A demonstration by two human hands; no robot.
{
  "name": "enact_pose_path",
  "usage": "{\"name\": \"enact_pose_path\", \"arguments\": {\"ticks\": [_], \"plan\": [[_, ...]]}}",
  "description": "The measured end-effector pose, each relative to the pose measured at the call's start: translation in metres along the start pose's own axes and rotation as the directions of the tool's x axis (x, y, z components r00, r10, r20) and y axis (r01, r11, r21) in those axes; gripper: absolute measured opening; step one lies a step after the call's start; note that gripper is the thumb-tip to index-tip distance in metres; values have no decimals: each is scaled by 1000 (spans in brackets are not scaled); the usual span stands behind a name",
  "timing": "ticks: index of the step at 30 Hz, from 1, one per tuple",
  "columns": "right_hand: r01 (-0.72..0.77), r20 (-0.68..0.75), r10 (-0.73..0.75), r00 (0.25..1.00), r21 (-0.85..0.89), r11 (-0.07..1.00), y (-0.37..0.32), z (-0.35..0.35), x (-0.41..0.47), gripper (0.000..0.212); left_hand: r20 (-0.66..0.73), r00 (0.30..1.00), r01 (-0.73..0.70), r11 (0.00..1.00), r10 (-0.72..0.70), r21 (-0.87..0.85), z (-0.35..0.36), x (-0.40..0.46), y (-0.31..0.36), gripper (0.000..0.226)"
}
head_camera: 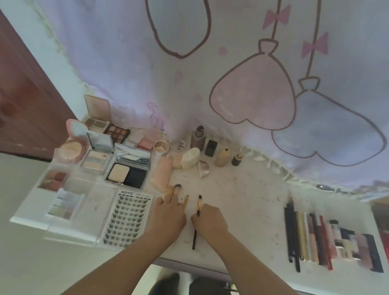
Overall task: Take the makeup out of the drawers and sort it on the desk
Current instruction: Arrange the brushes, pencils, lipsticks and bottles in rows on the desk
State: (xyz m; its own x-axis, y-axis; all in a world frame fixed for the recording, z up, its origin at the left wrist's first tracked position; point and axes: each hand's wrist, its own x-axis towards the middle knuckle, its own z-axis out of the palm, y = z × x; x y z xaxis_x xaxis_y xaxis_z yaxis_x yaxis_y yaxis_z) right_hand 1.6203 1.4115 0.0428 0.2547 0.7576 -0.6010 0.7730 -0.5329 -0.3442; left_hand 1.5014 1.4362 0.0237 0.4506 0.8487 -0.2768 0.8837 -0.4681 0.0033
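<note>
My left hand (170, 212) rests on the white desk (243, 198), its fingers laid over a short brush (177, 187) whose dark head pokes out beyond them; a thin tan stick (186, 200) lies by its knuckles. My right hand (209, 221) grips a slim black brush with a gold ferrule (198, 205), its handle running back under the palm toward the desk's front edge. Open compacts and palettes (128, 172) are laid out at the left, with a lash tray (127, 219) in front of them.
Bottles and small jars (198, 140) stand along the back by the hanging cloth (242, 69). A row of pencils, lipsticks and tubes (326, 239) lies at the right. My knees show under the desk's front edge.
</note>
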Motion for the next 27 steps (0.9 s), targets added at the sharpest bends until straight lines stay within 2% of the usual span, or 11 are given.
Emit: {"name": "enact_pose_path", "arguments": {"ticks": [5, 8, 12, 15, 20, 24, 27], "plan": [[-17, -39, 18, 999, 38, 999, 10, -6, -3, 23, -22, 999, -32, 999, 32, 0, -1, 3, -1, 34], [-71, -119, 78, 990, 63, 995, 42, -35, -2, 26, -112, 983, -144, 990, 142, -3, -12, 12, 21, 24], [-143, -225, 154, 962, 66, 988, 113, -91, -1, 17, -141, 943, -317, 942, 301, -109, -24, 29, 88, 25], [-179, -231, 172, 958, -12, 984, 159, -123, 0, 19, -100, 923, -384, 901, 371, -203, -23, 34, 154, 27], [-161, -120, 157, 980, -28, 987, 199, -140, 5, 26, 24, 960, -264, 926, 280, -269, -12, 40, 240, 38], [-87, -110, 82, 991, -38, 995, 204, -137, 10, 20, 79, 986, -121, 961, 144, -248, -5, 48, 257, 42], [-36, -112, 34, 993, -17, 999, 204, -134, 15, 19, 54, 996, -59, 964, 76, -260, -3, 51, 252, 38]]}}
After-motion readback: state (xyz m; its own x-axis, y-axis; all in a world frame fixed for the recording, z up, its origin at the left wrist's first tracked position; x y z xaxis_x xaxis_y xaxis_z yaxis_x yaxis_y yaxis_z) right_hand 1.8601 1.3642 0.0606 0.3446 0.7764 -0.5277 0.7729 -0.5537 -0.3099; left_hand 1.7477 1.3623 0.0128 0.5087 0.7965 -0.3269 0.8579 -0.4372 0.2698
